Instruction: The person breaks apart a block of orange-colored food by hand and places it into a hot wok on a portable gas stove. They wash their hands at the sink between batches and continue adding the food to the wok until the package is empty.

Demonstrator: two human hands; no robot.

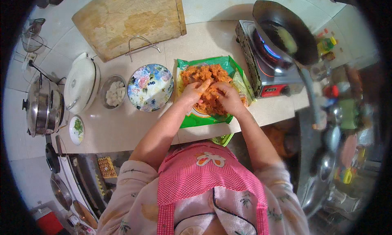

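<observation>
My left hand [196, 93] and my right hand [228, 97] meet over a heap of orange-red, crumbly coated food [211, 72]. Between the fingers of both hands is a piece of the coated food [210, 93]; its exact shape is partly hidden. The heap lies on a spread green plastic bag [196, 121] with printed writing. Just left of the bag sits a floral-patterned plate [150, 88]. To the right, a black wok [284, 36] with a pool of oil stands over a blue flame on a portable gas stove [272, 72].
A metal bowl of white cubes [114, 92], a white lidded pot [80, 83], a small dish of chopped greens [77, 130] and a steel pot [43, 104] stand left. A wooden cutting board [131, 20] leans behind a wire rack [142, 46]. The wok's handle [309, 91] projects past the counter's front edge.
</observation>
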